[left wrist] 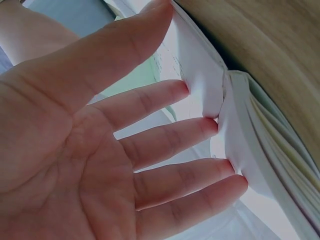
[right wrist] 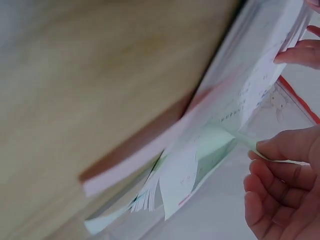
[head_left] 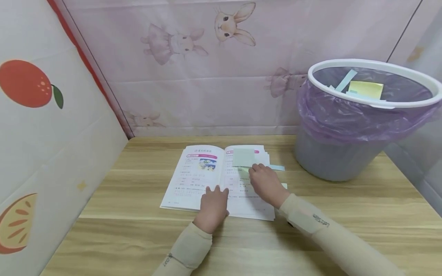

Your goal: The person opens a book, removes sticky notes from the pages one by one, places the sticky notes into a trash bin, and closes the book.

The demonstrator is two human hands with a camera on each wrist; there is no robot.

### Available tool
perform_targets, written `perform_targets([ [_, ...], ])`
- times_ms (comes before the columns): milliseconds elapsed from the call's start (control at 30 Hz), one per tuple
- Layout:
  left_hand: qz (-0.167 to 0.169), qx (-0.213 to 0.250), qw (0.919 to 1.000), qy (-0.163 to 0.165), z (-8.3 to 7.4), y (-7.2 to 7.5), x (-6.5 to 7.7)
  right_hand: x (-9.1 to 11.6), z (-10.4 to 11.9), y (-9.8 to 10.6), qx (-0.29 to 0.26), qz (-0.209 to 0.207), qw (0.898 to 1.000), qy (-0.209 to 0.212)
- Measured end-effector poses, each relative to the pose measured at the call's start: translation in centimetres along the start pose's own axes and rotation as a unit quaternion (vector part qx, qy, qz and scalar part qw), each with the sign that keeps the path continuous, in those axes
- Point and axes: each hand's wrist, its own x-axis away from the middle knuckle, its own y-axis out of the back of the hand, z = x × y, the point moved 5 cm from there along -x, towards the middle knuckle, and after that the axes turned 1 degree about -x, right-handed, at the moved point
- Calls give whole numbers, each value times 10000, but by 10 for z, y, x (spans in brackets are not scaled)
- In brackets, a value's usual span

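Note:
An open booklet [head_left: 193,176] with printed text lies on the table. My left hand [head_left: 213,207] rests on it near the bottom of the spine, fingers spread and fairly straight; in the left wrist view its fingertips [left wrist: 207,125] press the pages beside the fold. Over the right page is my right hand [head_left: 267,186]. Between its thumb and index finger it pinches a pale green sticky note [right wrist: 245,141], partly lifted from the paper. A pale green square note [head_left: 243,157] lies at the top of that page.
A blue paper tab [head_left: 277,168] sticks out from the booklet's right edge. At the back right stands a grey bin [head_left: 331,157] lined with a purple bag [head_left: 362,122]; a yellow note [head_left: 366,89] and blue strips show inside. A rabbit-print wall covering [head_left: 221,96] borders the table's back.

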Motion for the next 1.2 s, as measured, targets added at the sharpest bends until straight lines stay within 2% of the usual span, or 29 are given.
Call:
perform_targets([
  [333, -95, -100, 9999, -27, -1, 4, 1, 11, -23, 20, -120, -687, 9975, -103],
  [467, -24, -97, 9999, -20, -1, 4, 1, 14, -30, 24, -259, -722, 9969, -165],
  [667, 33, -29, 10000, -27, -1, 1, 0, 20, -36, 32, -418, -511, 9973, -323],
  [733, 69, 31, 10000, -21, -1, 0, 0, 24, -37, 41, -567, -539, 9961, -399],
  [833, 157, 123, 9998, 10, -1, -1, 1, 31, -39, 71, -889, -1055, 9902, -215],
  [900, 213, 179, 9996, 37, -1, 0, 1, 35, -43, 101, -1035, -1670, 9804, 112],
  [967, 225, 216, 9995, 48, -1, 1, 0, 40, -48, 137, -1048, -2335, 9652, 530],
  [1033, 229, 230, 9995, 47, -1, 2, 0, 45, -56, 173, -989, -3048, 9446, 712],
  [1100, 220, 228, 9995, 42, -1, 3, 0, 51, -67, 207, -865, -3763, 9204, 618],
  [1200, 229, 212, 9995, 29, -1, 2, -1, 60, -90, 247, -739, -4535, 8881, 82],
])
